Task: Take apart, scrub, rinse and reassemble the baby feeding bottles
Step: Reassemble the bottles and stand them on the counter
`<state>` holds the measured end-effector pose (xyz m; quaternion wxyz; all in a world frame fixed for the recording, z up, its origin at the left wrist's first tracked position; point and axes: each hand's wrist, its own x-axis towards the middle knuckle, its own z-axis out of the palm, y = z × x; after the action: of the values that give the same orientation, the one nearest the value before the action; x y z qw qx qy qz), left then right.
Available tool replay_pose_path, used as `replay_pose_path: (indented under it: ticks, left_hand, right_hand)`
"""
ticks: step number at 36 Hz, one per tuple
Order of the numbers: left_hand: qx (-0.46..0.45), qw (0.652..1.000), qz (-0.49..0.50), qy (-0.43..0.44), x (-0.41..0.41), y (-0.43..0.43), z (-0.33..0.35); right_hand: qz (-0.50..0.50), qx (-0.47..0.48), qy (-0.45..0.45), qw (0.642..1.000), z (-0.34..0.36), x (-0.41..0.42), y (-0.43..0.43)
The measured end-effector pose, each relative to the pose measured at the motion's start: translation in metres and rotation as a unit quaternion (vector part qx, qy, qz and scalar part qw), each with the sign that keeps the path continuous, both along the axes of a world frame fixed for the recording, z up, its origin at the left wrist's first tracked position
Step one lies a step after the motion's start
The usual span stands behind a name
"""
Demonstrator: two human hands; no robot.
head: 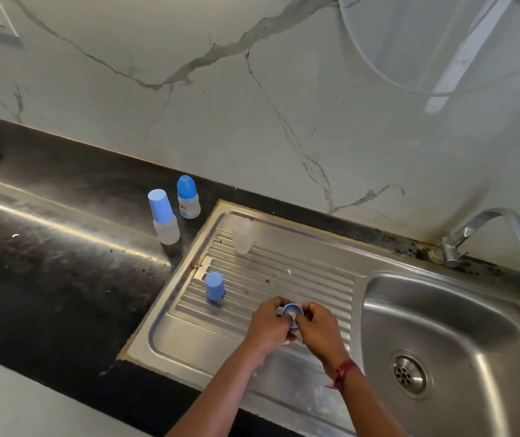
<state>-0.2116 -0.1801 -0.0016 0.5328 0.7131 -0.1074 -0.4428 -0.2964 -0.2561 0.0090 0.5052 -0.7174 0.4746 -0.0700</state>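
Over the drainboard, the left hand curls round the blue collar ring to steady it. The right hand pinches its rim, probably to push the teat out, though the teat is hard to make out. The clear bottle body and blue cap stand apart on the ribs, likely set aside for scrubbing, and two capped bottles stand on the counter.

- One view only: a wide-angle camera worn on the head, above the near edge of the black surface, looking forward and steeply down.
- It faces the marble wall, and the frame is tilted.
- Close range: the drainboard fills the centre, and the left hand and right hand sit low in the centre.
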Motion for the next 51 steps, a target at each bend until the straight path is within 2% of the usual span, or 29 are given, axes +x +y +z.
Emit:
replay_pose_path:
  ticks: [6,12,16,23,30,33,36,39,43,49,51]
  left_hand:
    - [-0.001,1.000,0.007,-0.003,-0.007,-0.003,0.000]
    - [0.003,1.000,0.003,-0.017,-0.012,-0.007,0.001]
    - [-0.002,1.000,-0.014,-0.013,-0.016,-0.010,0.003]
    - [-0.015,0.999,-0.038,-0.002,-0.017,-0.010,0.005]
    - [0.000,0.984,-0.060,-0.165,-0.019,-0.014,0.005]
    - [0.023,0.966,-0.084,-0.242,-0.017,-0.011,0.001]
    - [0.061,0.933,-0.112,-0.336,-0.014,-0.008,-0.005]
    - [0.071,0.918,-0.129,-0.369,-0.015,-0.007,-0.006]
    - [0.062,0.931,-0.149,-0.327,-0.016,-0.008,-0.010]
    - [0.033,0.983,-0.138,-0.116,-0.008,-0.004,-0.006]
    - [0.016,0.990,-0.121,-0.076,-0.006,-0.003,-0.003]
  right_hand:
    - [-0.010,0.031,0.001,0.999,0.006,-0.007,-0.013]
    - [0.007,-0.033,-0.002,0.999,-0.004,-0.008,-0.012]
    - [0.002,-0.108,0.017,0.994,-0.007,-0.006,-0.006]
    - [-0.008,-0.097,0.004,0.995,-0.006,-0.013,-0.009]
    - [-0.010,-0.032,-0.025,0.999,0.002,-0.016,-0.011]
    - [0.013,-0.005,-0.028,1.000,0.001,-0.017,-0.011]
    - [0.009,0.030,-0.021,0.999,-0.001,-0.015,-0.011]
    - [-0.024,0.078,-0.025,0.996,0.000,-0.014,-0.009]
    - [-0.048,0.059,-0.018,0.997,-0.006,-0.015,-0.008]
    - [-0.045,0.033,-0.037,0.998,-0.012,-0.019,-0.010]
    - [-0.048,0.043,-0.050,0.997,-0.010,-0.020,-0.013]
